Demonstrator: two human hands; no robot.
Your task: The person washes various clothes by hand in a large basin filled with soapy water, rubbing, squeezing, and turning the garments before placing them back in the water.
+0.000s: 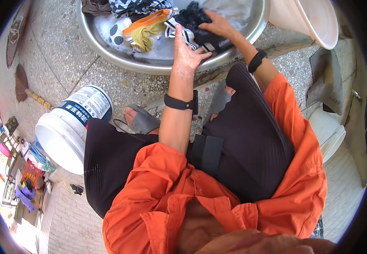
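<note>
A wide metal basin (124,65) of sudsy water (162,49) lies before me, filled with wet clothes. My right hand (219,25) grips a black garment (191,17) at the basin's right side; the cloth is blurred. Over the near rim, my left hand (188,52) has its thumb and fingers spread, close to a black-and-white striped cloth (183,33). Whether its fingertips touch the dark wet cloth is hard to tell. Left of it float a yellow cloth with an orange band (147,33) and a white dotted cloth (117,33). Patterned black-and-white fabric (135,7) is farther back.
A white plastic bucket with a printed label (64,127) lies tilted by my left knee. A pale pink tub (323,22) leans beside the basin at right. A broom (23,84) lies at left; a dustpan (326,79) and a white container (327,133) are at right.
</note>
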